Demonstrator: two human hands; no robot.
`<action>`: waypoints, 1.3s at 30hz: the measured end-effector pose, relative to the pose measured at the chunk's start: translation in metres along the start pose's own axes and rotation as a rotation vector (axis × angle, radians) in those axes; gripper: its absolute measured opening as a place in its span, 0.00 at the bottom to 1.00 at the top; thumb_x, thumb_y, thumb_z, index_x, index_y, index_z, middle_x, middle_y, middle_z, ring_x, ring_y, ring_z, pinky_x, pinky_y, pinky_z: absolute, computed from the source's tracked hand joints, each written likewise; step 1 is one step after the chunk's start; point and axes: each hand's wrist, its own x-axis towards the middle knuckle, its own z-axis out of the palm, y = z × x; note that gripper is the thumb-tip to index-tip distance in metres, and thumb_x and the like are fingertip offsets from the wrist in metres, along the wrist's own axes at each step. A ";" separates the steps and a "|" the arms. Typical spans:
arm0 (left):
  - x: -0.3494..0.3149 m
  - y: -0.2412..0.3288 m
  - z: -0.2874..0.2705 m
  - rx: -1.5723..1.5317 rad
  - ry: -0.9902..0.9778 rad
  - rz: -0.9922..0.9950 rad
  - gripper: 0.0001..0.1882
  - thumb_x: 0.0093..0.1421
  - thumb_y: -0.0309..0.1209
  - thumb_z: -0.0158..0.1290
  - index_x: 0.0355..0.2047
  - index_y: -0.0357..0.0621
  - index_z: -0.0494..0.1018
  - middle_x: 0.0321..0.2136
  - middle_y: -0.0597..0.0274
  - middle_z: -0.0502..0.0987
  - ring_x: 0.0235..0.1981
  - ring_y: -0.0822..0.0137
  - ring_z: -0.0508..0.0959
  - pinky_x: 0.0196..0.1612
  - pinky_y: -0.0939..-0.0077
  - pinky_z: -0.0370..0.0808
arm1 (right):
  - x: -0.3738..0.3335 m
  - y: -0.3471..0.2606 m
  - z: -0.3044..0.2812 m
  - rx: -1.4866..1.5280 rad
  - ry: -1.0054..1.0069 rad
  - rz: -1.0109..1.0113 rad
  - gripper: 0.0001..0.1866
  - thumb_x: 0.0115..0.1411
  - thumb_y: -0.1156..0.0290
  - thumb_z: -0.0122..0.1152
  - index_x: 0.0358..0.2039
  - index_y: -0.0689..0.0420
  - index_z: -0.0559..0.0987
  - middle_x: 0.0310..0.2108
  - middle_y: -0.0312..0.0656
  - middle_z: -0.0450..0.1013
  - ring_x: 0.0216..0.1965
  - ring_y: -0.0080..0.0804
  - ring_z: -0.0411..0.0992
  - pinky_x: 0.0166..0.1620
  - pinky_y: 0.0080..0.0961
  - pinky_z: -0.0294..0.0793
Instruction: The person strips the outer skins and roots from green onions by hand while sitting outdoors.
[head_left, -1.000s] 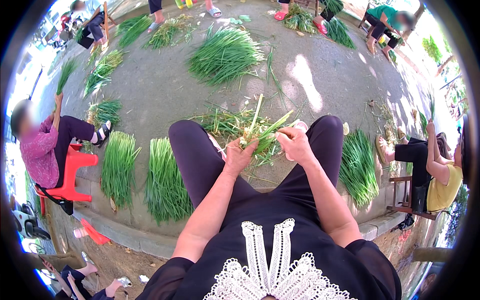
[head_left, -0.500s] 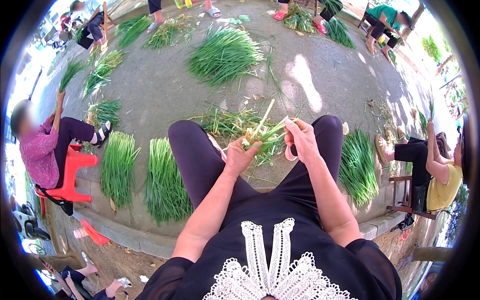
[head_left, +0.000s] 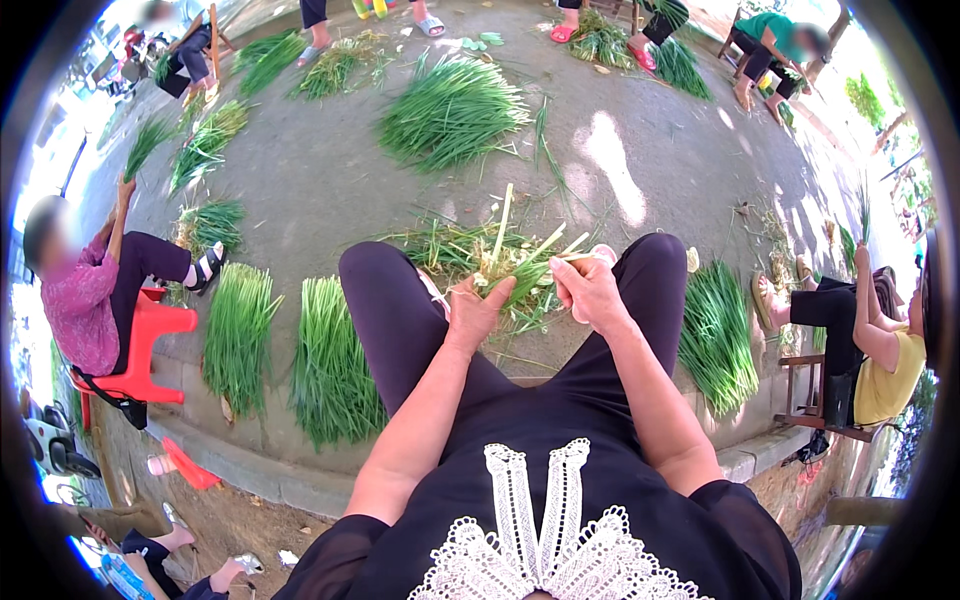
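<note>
A small bunch of garlic chives (head_left: pixel 522 280) is gripped in my left hand (head_left: pixel 474 314) between my knees, its pale stalk ends poking up and away from me. Close by on the right, my right hand (head_left: pixel 594 294) is closed, thumb and fingertips pinching at the pale ends of the bunch. Beneath both hands lies a loose pile of chive trimmings (head_left: pixel 440 246), green and yellowed, on the ground between my feet. Hands partly cover the pile and the lower part of the bunch.
Laid-out chives (head_left: pixel 335 365) and another row (head_left: pixel 238 335) lie left of my legs, more (head_left: pixel 716 335) on the right. A big chive heap (head_left: pixel 455 112) lies ahead. A person sits on a red stool (head_left: pixel 150 345) at left, another on a wooden chair (head_left: pixel 808 400) at right.
My right hand has shifted slightly left and down. The bunch's pale stalks now fan out, one standing more upright and others leaning right. My left hand has barely moved.
</note>
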 end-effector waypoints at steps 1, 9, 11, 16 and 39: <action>0.000 -0.001 0.000 -0.038 0.000 -0.016 0.15 0.51 0.30 0.59 0.36 0.34 0.72 0.28 0.63 0.77 0.25 0.78 0.72 0.29 0.84 0.70 | -0.001 0.000 -0.001 -0.060 0.011 -0.003 0.18 0.59 0.61 0.53 0.18 0.61 0.71 0.12 0.30 0.63 0.13 0.14 0.56 0.16 0.16 0.54; 0.004 -0.004 -0.001 -0.181 0.023 -0.174 0.13 0.52 0.35 0.58 0.32 0.40 0.71 0.22 0.69 0.73 0.18 0.81 0.67 0.16 0.85 0.63 | 0.000 0.017 -0.006 -0.058 0.047 -0.062 0.14 0.59 0.65 0.52 0.22 0.61 0.72 0.13 0.31 0.63 0.10 0.13 0.57 0.12 0.14 0.52; 0.002 0.004 0.000 -0.277 0.036 -0.189 0.11 0.52 0.35 0.58 0.31 0.42 0.71 0.21 0.70 0.71 0.16 0.81 0.66 0.14 0.86 0.60 | -0.001 0.017 -0.009 -0.067 0.149 -0.082 0.11 0.58 0.67 0.52 0.28 0.62 0.74 0.15 0.31 0.64 0.14 0.14 0.59 0.17 0.16 0.56; 0.005 0.004 0.004 -0.407 -0.035 -0.206 0.11 0.54 0.35 0.56 0.33 0.43 0.70 0.23 0.68 0.72 0.17 0.80 0.66 0.14 0.86 0.58 | -0.003 0.023 -0.020 -0.028 0.337 -0.110 0.09 0.56 0.75 0.52 0.37 0.64 0.75 0.18 0.33 0.68 0.16 0.14 0.63 0.20 0.13 0.60; 0.009 -0.010 0.028 -0.266 0.010 -0.264 0.08 0.54 0.30 0.55 0.31 0.42 0.69 0.22 0.69 0.70 0.16 0.78 0.66 0.12 0.84 0.60 | 0.009 0.012 -0.027 0.449 0.197 -0.129 0.11 0.59 0.65 0.51 0.24 0.57 0.72 0.18 0.33 0.67 0.17 0.17 0.63 0.21 0.15 0.61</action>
